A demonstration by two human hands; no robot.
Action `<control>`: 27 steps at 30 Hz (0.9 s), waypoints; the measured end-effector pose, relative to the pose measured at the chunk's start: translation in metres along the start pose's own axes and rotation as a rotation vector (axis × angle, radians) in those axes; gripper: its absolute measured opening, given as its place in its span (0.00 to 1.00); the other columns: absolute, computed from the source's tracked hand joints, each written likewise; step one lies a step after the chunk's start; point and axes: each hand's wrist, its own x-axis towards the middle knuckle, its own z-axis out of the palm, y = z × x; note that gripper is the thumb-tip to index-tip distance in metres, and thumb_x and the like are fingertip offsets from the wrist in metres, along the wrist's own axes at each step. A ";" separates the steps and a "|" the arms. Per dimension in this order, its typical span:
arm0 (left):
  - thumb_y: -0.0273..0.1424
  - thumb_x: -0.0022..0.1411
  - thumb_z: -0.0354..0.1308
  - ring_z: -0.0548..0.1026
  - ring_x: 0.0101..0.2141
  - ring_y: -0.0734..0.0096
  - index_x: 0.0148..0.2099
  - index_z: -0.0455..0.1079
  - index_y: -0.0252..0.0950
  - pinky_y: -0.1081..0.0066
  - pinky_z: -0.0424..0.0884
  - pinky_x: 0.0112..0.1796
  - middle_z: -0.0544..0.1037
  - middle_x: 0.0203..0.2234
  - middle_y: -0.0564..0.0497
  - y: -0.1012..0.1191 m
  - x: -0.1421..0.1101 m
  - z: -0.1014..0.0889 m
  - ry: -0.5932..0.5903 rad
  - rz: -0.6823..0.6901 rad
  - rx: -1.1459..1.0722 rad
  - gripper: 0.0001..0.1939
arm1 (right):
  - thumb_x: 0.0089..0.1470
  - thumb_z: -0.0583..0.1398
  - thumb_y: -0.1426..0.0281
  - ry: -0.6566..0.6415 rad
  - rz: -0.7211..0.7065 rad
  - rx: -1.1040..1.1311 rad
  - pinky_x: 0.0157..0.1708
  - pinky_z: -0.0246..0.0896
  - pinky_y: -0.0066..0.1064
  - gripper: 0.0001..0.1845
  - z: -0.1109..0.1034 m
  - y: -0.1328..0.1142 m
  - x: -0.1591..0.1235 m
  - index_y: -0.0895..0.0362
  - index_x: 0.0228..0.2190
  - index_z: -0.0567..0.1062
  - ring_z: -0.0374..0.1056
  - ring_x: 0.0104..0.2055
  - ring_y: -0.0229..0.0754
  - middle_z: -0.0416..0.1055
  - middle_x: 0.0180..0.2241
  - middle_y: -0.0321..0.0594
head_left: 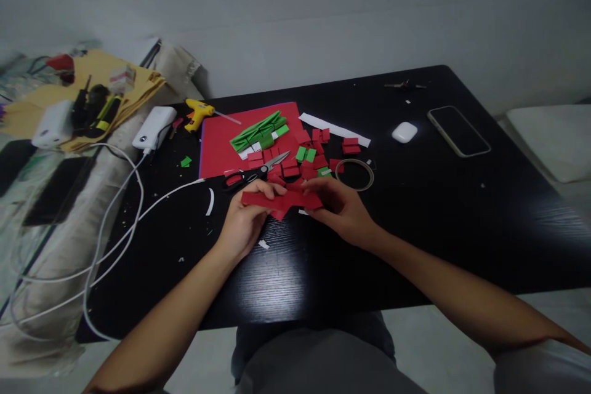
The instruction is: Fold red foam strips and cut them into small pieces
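Paper [281, 200], red and creased into folds, spans the gap between the two hands over the tabletop [438, 215], in from its front edge, with a pointed flap dipping near the middle. The left hand [244, 217] is closed on the left end, thumb on the near side and fingers curled behind; the right hand [345, 210] curves half open around the right end, thumb below and fingers above — how firmly it grips, I cannot tell. Just beyond the hands, small folded red pieces [290, 168] lie in a loose cluster, with a few green pieces [306, 154] among them. Black-handled scissors [264, 168] rest on the cluster's left part, handles near the left hand, blades slanting toward the back edge. Right of the cluster lies a thin ring [355, 189], and behind that a long white strip [335, 128]. Farther back, a red sheet [219, 148] carries a bundle of folded green paper [258, 129]. Toward the back left corner lie a yellow glue gun [198, 114] and a white power bank [156, 126]; a white cable [196, 183] reaches across the left edge to beside the sheet. On the right half, a small white case [404, 132] sits near a phone [458, 130] by the right edge — and a thin dark object [406, 85], too blurred to name, lies near the back right corner.
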 end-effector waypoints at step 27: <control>0.18 0.46 0.69 0.78 0.44 0.64 0.40 0.74 0.35 0.70 0.73 0.42 0.81 0.44 0.48 -0.007 0.008 -0.012 -0.081 -0.007 0.119 0.17 | 0.45 0.77 0.67 -0.047 0.241 0.357 0.53 0.73 0.40 0.18 0.000 0.009 0.005 0.51 0.40 0.82 0.78 0.46 0.43 0.80 0.44 0.37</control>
